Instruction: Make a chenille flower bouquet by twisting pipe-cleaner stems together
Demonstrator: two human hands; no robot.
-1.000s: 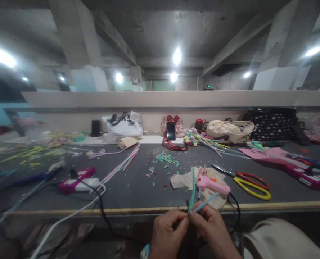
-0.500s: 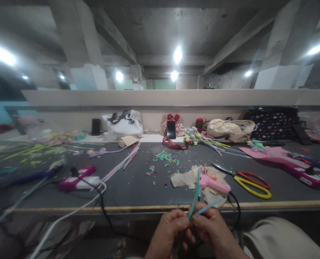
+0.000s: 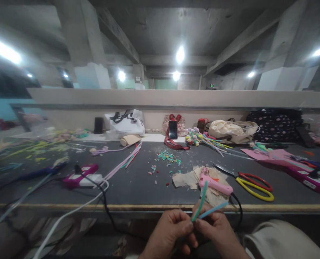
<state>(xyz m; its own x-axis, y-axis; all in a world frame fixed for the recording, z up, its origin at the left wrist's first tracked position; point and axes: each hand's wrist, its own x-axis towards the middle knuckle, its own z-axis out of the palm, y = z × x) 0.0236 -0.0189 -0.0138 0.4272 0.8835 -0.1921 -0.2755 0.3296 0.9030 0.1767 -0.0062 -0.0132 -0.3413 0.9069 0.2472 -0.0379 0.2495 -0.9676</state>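
Just in front of the table edge, my two hands meet with their fingertips close together. My left hand (image 3: 170, 230) pinches the lower end of a green pipe cleaner (image 3: 202, 203), which sticks up and leans slightly right. Between the thumb and fingers of my right hand (image 3: 219, 230) is a light blue pipe cleaner (image 3: 215, 209), slanting up to the right. The lower ends of both are hidden by my fingers. Beyond them a pink hot glue gun (image 3: 216, 185) lies on crumpled, glue-stained paper (image 3: 185, 180).
Scissors (image 3: 254, 187) with red and yellow handles lie right of the glue gun. Small cut bits (image 3: 167, 157) are scattered mid-table. A phone (image 3: 173, 129) leans at the back beside a bunch of pipe-cleaner flowers (image 3: 193, 136). A power strip (image 3: 80, 176) and cables lie left.
The green pipe cleaner has tilted further right and its tip is lower. The blue one shows a longer length. The whole view has shifted slightly.
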